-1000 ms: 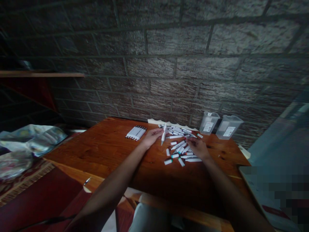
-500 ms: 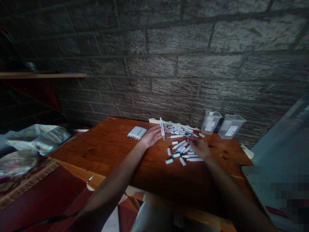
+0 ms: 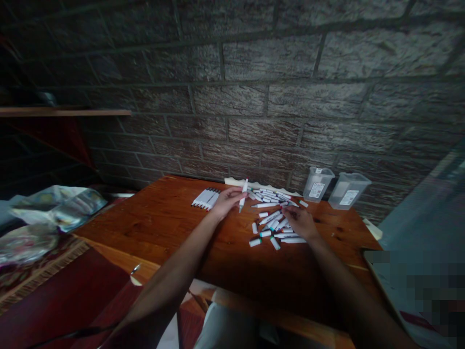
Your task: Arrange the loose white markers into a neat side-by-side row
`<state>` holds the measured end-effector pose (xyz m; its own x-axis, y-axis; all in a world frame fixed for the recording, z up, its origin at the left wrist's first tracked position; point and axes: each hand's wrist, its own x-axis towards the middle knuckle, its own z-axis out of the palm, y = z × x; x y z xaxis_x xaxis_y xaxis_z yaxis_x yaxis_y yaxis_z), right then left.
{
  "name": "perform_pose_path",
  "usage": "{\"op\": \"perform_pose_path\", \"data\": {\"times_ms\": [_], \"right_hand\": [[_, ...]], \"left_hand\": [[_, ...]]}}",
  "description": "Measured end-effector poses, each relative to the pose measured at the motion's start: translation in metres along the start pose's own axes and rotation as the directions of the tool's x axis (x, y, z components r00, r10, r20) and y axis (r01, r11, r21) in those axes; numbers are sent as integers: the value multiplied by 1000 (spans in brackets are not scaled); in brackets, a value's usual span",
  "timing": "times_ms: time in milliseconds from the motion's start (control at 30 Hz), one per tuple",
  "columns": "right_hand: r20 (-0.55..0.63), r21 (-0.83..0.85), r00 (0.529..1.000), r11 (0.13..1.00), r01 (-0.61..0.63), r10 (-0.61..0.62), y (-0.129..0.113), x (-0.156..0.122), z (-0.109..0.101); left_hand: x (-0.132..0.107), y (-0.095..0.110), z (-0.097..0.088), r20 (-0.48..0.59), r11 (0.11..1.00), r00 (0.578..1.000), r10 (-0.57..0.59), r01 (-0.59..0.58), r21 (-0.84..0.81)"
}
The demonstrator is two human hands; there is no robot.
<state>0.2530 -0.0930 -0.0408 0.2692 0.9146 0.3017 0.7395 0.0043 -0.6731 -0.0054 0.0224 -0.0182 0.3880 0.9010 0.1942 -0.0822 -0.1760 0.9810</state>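
My left hand [image 3: 225,201] is closed around a white marker [image 3: 243,195], which stands nearly upright with its grey end down. My right hand [image 3: 298,220] has its fingers pinched together over loose markers and caps; what they hold, if anything, is too small to make out. Around that hand lie several white markers [image 3: 293,240] and white caps with coloured rims, such as a cap with a green edge [image 3: 255,242]. A heap of white markers [image 3: 269,196] lies behind them. Left of my left hand is a neat row of markers [image 3: 206,198] with dark ends.
Two clear plastic containers [image 3: 349,191] with labels stand at the back right of the wooden table [image 3: 145,218]. A white wavy-edged strip [image 3: 232,182] lies along the brick wall [image 3: 247,102]. Plastic bags [image 3: 58,208] are at the left, below a shelf [image 3: 65,113].
My left hand has turned and its fingers have curled around the marker, which now leans the other way, its top to the right. My right hand has barely moved.
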Motion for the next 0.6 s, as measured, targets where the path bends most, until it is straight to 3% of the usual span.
{"op": "perform_pose_path", "data": {"times_ms": [67,167,233,300,400,600], "right_hand": [[-8,-8,1000,1000,6,-6,2,0,1],[-4,-6,1000,1000,3,-3,3,1,1],[6,-2,1000,1000,1,-1,4,2,1],[9,-1,1000,1000,-1,1,4,2,1],[6,-15,1000,1000,-2,2,5,2,2],[24,-32,1000,999,-17,18,7,2,3]], "left_hand": [[1,-3,-6,-97,928,991,89,-47,369],[-3,-2,-14,-171,620,974,147,44,783],[-7,2,-18,-250,417,963,99,188,889],[-11,7,-20,-317,275,948,35,296,915],[-15,12,-21,-337,190,941,-33,337,922],[-15,12,-21,-290,185,955,-60,296,937]]}}
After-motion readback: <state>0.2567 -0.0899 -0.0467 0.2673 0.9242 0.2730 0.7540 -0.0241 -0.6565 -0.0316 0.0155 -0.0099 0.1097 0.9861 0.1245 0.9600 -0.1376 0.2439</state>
